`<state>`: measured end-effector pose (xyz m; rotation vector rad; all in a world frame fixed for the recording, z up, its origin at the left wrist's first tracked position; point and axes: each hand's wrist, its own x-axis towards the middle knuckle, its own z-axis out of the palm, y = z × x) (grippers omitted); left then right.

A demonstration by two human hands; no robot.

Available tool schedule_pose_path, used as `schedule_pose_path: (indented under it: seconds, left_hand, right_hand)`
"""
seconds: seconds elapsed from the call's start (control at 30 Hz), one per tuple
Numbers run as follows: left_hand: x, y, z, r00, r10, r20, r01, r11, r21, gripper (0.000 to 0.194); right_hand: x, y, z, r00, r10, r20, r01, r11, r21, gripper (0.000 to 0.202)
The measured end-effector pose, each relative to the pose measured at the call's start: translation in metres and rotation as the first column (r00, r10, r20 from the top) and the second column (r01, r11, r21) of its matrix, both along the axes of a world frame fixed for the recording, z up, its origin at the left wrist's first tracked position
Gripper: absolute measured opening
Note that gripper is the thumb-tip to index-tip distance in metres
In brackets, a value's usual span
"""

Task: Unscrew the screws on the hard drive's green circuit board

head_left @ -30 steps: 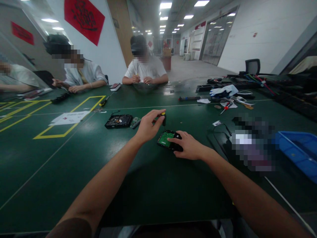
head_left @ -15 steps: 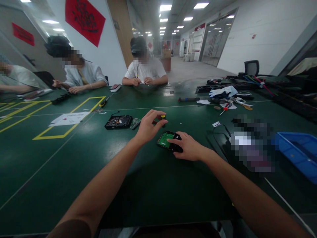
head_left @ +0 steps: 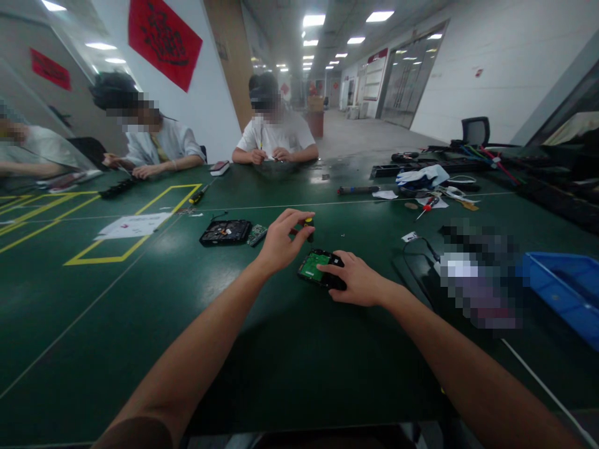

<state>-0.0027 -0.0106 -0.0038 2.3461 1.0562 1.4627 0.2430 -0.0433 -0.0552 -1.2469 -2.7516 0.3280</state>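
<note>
My left hand [head_left: 286, 242] pinches a small screwdriver [head_left: 309, 226] with a black and yellow handle, held upright over the far edge of a hard drive [head_left: 314, 267]. The drive lies on the green table with its green circuit board facing up. Whether the screwdriver's tip meets a screw is too small to tell. My right hand [head_left: 358, 277] grips the drive's right side, thumb at the near edge and a finger lying on the board. Left of my left hand sit a second, black hard drive [head_left: 225, 232] and a loose circuit board [head_left: 256, 235].
A yellow-black screwdriver [head_left: 198, 194] and a paper sheet [head_left: 133, 226] lie at the left. To the right are a red screwdriver [head_left: 425, 208], gloves [head_left: 423, 176], a cable [head_left: 412, 274] and a blue bin [head_left: 561, 287]. Several people sit across the table.
The view has shifted slightly. My left hand has turned the screwdriver a little, and its handle now shows more upright. My right hand keeps its hold on the hard drive.
</note>
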Motion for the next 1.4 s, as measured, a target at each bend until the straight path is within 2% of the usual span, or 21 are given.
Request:
schedule_pose_path:
  seconds: [0.17, 0.4, 0.67, 0.93, 1.23, 1.4]
  left_hand:
    - [-0.0007, 0.0017, -0.0024, 1.000, -0.004, -0.019, 0.004, 1.000, -0.010, 0.041]
    - [-0.0001, -0.0010, 0.0003, 1.000, 0.001, 0.014, -0.001, 1.000, -0.017, 0.026]
    - [-0.0014, 0.0010, -0.0028, 0.999, -0.043, -0.001, 0.043, 0.997, -0.066, 0.034]
    - [-0.0008, 0.0044, -0.0062, 0.997, -0.009, 0.078, 0.012, 0.999, -0.043, 0.026]
    - [-0.0016, 0.0068, -0.0086, 0.995, 0.045, 0.086, -0.038, 0.996, -0.080, 0.027]
    - [-0.0007, 0.0063, -0.0090, 0.998, 0.003, 0.059, 0.003, 0.995, -0.101, 0.034]
  right_hand:
    - [0.0000, 0.0001, -0.0009, 1.000, -0.004, 0.002, 0.004, 1.000, 0.011, 0.075]
    - [-0.0006, -0.0016, 0.0037, 1.000, -0.010, 0.009, 0.010, 1.000, -0.008, 0.075]
    - [-0.0007, -0.0012, 0.0041, 1.000, -0.016, 0.019, 0.016, 1.000, -0.024, 0.076]
    - [-0.0004, -0.0015, 0.0045, 1.000, -0.013, 0.015, 0.013, 1.000, -0.019, 0.075]
    - [-0.0004, -0.0004, 0.0014, 1.000, -0.018, 0.013, 0.018, 1.000, -0.013, 0.075]
    - [-0.0005, -0.0011, 0.0034, 1.000, -0.010, 0.017, 0.010, 1.000, -0.012, 0.075]
